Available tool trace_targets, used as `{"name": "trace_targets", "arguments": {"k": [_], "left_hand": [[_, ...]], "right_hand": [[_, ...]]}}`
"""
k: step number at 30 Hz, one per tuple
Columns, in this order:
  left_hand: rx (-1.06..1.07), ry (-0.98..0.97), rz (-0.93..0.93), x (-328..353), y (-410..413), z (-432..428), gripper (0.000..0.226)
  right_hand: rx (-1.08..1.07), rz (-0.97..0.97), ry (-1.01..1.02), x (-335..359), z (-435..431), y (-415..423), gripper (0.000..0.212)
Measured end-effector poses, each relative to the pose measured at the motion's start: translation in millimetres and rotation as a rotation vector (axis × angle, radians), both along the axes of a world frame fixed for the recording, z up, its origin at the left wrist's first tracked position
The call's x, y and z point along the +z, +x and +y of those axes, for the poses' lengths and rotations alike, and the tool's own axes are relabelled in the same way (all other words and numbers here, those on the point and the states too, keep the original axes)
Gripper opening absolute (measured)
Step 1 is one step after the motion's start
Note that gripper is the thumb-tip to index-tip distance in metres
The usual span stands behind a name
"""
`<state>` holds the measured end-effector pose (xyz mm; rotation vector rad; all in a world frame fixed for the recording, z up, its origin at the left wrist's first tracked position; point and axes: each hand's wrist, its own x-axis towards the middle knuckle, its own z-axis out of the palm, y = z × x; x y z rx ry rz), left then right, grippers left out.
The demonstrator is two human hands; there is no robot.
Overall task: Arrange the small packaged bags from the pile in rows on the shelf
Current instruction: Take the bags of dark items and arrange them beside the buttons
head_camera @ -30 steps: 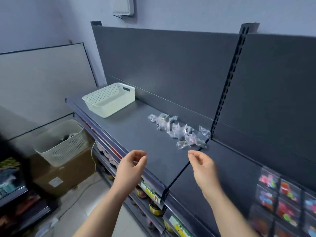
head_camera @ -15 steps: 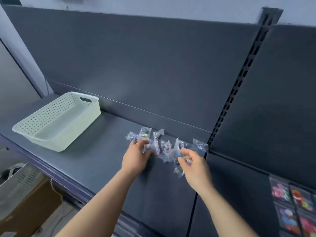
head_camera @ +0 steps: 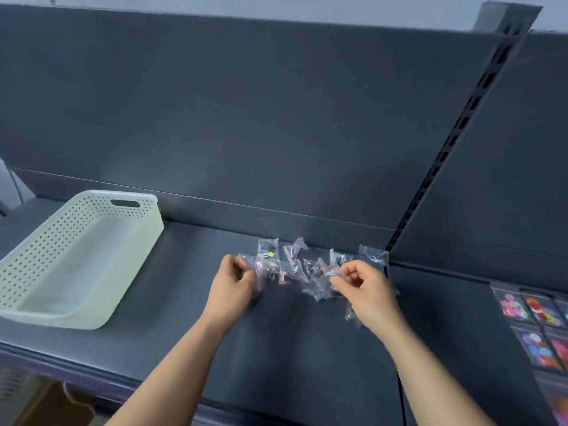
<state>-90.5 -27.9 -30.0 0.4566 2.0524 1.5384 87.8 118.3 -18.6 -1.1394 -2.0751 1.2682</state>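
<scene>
A loose pile of several small clear plastic bags (head_camera: pixel 302 265) with tiny coloured items inside lies on the dark grey shelf (head_camera: pixel 190 287), close to its back panel. My left hand (head_camera: pixel 232 282) pinches a bag at the pile's left end. My right hand (head_camera: pixel 365 290) has its fingers closed on another bag at the pile's right side, and one more bag shows under its wrist. One bag (head_camera: pixel 373 255) lies apart at the far right, by the slotted upright.
A cream perforated basket (head_camera: pixel 76 259) stands on the shelf to the left. The slotted upright (head_camera: pixel 445 155) divides the shelf bays. Flat packets of coloured pieces (head_camera: pixel 534 327) lie in rows on the right bay. A cardboard box (head_camera: pixel 46 404) sits below left.
Both hands reached from in front of the shelf edge up to the pile and closed on bags. The view moved closer to the shelf.
</scene>
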Motion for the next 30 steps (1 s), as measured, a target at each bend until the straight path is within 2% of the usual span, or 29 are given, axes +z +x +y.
{"name": "trace_targets", "arguments": {"k": [2, 4, 6, 7, 9, 11, 13, 15, 17, 20, 24, 27, 30], "left_hand": [[-0.116, -0.092, 0.029, 0.7, -9.1, 10.8, 0.023], [-0.232, -0.281, 0.238, -5.1, -15.1, 19.1, 0.032], [-0.276, -0.386, 0.441, -9.8, -16.0, 21.6, 0.027], [-0.272, -0.377, 0.479, -11.3, -15.3, 20.7, 0.021], [-0.257, -0.317, 0.467, -17.9, -16.3, 15.9, 0.009], [-0.236, -0.256, 0.433, -20.8, -15.3, 8.1, 0.025], [-0.217, -0.206, 0.404, -24.0, -14.6, -1.1, 0.038], [-0.205, -0.142, 0.315, -22.8, -13.2, -9.1, 0.042], [-0.196, -0.073, 0.232, -19.8, -10.2, -14.3, 0.042], [-0.176, 0.023, 0.143, -10.6, -5.3, -16.0, 0.028], [-0.198, 0.131, 0.042, 9.7, 1.8, -9.2, 0.022], [-0.246, 0.158, -0.028, 19.3, 12.9, 0.0, 0.022], [-0.312, 0.153, -0.076, 23.9, 30.8, 13.6, 0.037]], "right_hand": [[-0.035, 0.079, -0.077, 0.0, -3.9, -0.8, 0.007], [-0.062, 0.055, -0.117, -3.6, -6.7, -2.4, 0.015], [-0.057, -0.048, -0.114, -9.8, -9.3, -4.5, 0.026], [-0.049, -0.105, -0.097, -11.8, -10.9, -5.5, 0.027], [-0.03, -0.237, -0.027, -13.6, -14.8, -8.2, 0.031], [-0.023, -0.347, 0.062, -18.2, -16.7, -12.8, 0.037], [-0.046, -0.375, 0.104, -22.7, -15.8, -17.8, 0.025], [-0.064, -0.367, 0.126, -24.1, -13.7, -21.0, 0.009], [-0.102, -0.267, 0.095, -23.5, -12.3, -20.6, 0.005], [-0.195, -0.037, -0.147, -13.0, -15.0, -15.6, 0.017], [-0.251, 0.165, -0.386, -0.6, -18.7, -9.7, 0.017], [-0.281, 0.259, -0.442, 9.3, -22.6, 0.7, 0.017], [-0.325, 0.326, -0.425, 23.4, -26.8, 25.0, 0.018]]}}
